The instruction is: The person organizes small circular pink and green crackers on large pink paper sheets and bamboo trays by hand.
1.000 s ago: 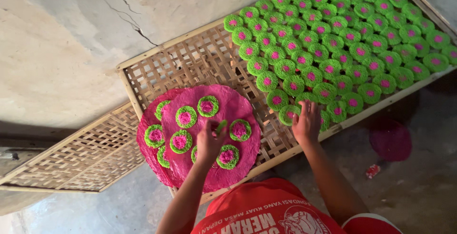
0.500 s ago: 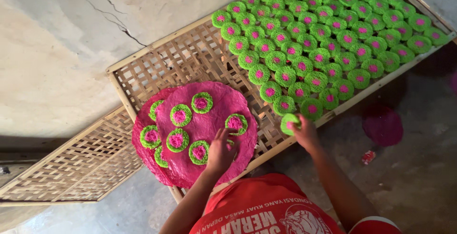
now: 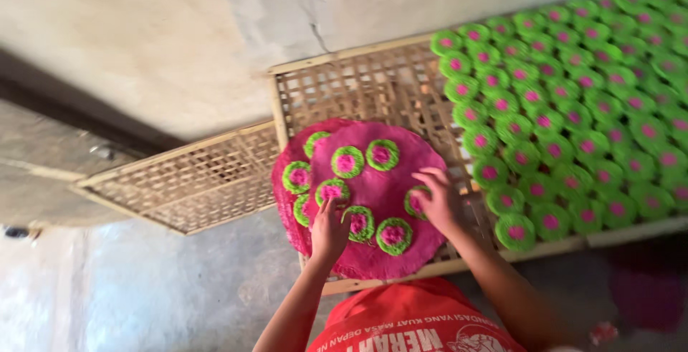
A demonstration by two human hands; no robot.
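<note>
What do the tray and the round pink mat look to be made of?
The tray looks like pale wood or bamboo: a matt strip frame around an open woven lattice. The pink mat seems a stiff woven or pressed fibre disc, dull and grainy, though blur leaves this open. Both hands, left hand and right hand, rest on it.

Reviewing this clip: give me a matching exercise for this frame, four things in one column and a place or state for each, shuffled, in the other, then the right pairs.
Things:
1. left hand
2. right hand
3. pink round tray
4. rows of green discs

Places or states:
A. fill the right part of the woven rack
B. lies on the rack's left part, carrying a few green-and-pink discs
C. on a disc at the tray's right edge
D. fingers on a disc near the tray's lower middle

Pairs: 1-D, 2-C, 3-B, 4-A
</note>
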